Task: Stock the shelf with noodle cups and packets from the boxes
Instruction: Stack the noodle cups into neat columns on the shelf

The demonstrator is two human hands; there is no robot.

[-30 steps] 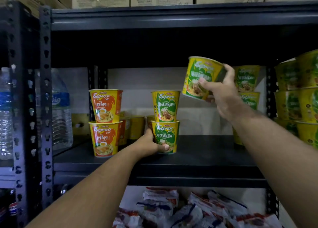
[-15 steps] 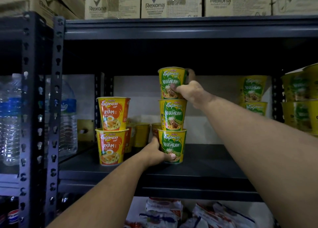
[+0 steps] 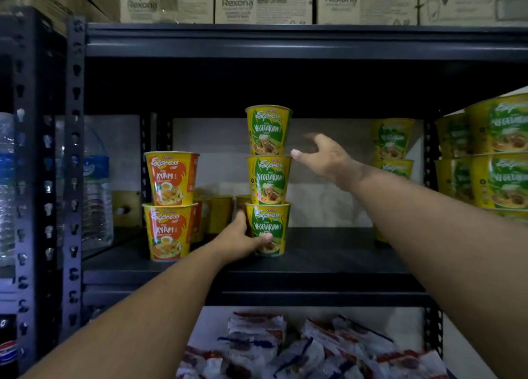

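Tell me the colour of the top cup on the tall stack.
Yellow with a green panel, top cup, head view.

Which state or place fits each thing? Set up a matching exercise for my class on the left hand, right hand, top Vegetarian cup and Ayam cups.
1. left hand
2. right hand
3. top Vegetarian cup
4. Ayam cups

a. stacked two high
b. open, beside the stack
c. crowns a stack of three
d. grips the bottom cup

Pairs: 1-d, 2-b, 3-c, 4-a
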